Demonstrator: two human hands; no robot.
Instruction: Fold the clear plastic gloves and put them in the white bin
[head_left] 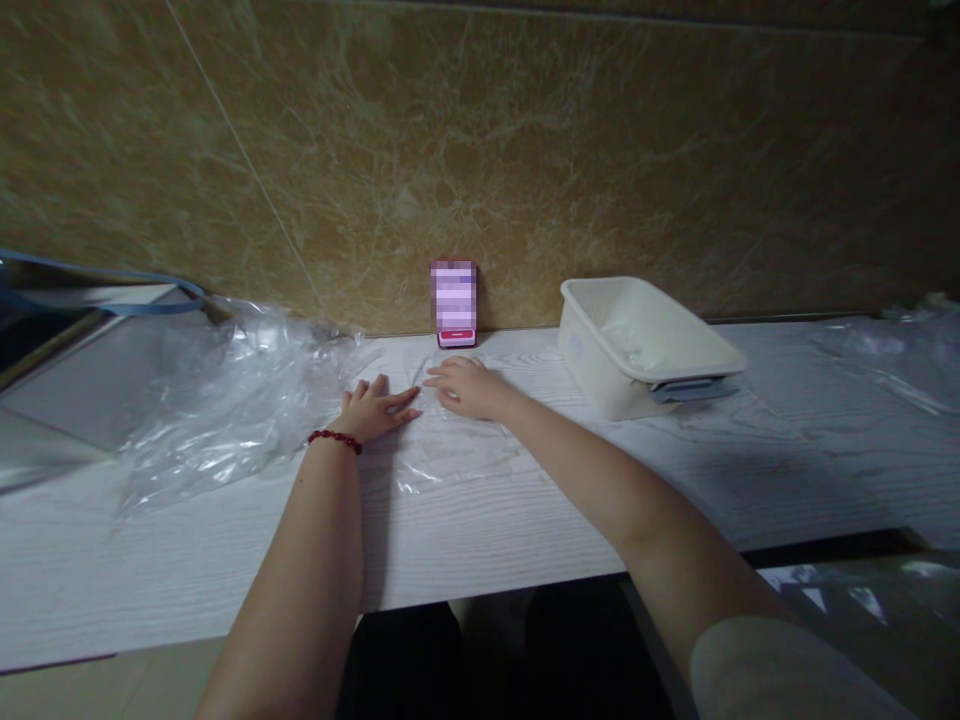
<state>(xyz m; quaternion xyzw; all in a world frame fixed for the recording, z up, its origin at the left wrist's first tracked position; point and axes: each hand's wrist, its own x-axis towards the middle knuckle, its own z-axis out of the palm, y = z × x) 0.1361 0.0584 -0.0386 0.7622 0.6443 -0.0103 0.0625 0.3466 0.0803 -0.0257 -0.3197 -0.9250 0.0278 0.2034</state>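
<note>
A clear plastic bag [450, 460] lies flat on the pale wood-grain table [465, 560], between and below my hands. My left hand [379, 408] rests at its left side with fingers spread, a red bead bracelet [335, 437] round the wrist. Across the bag's upper part lies my right hand [466, 388], palm down, fingers stretched toward the left fingertips. The hands are close together but apart. Neither has anything visibly gripped. The bag's edges are hard to make out against the table.
A phone [455, 303] leans upright against the marbled wall [450, 150]. To its right stands a cream plastic basket [652, 345] with clear plastic inside. Crumpled clear bags [247, 400] pile up at left beside a white box [90, 370]. More clear plastic [900, 350] lies far right.
</note>
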